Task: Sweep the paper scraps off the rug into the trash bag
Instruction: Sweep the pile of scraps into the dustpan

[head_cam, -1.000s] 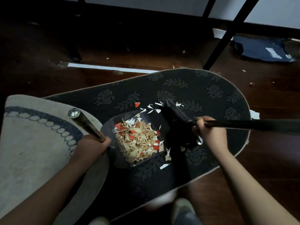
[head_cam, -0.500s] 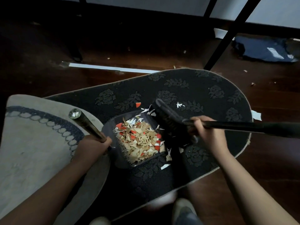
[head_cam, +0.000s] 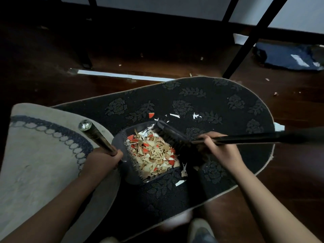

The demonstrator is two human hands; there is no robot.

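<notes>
While we are holding the dustpan (head_cam: 133, 174) on the dark rug (head_cam: 228, 106) by its handle, which our left hand (head_cam: 103, 160) is gripping, our right hand (head_cam: 222, 151) is wrapping round the broom (head_cam: 171, 133) low on its shaft, with the head sitting at the pan's far lip. Most paper scraps (head_cam: 154, 155) are lying heaped inside the pan; a few are lying on the rug just beyond the lip and along its near edge. We are risking two things here. A hard stroke could be flicking light pieces over the pan's back wall or scattering the loose ones further. Tilting the full pan when lifting it could be spilling the heap back onto the rug. The dark heap far right on the floor may be the trash bag (head_cam: 287, 58), well apart from us, though we cannot tell.
</notes>
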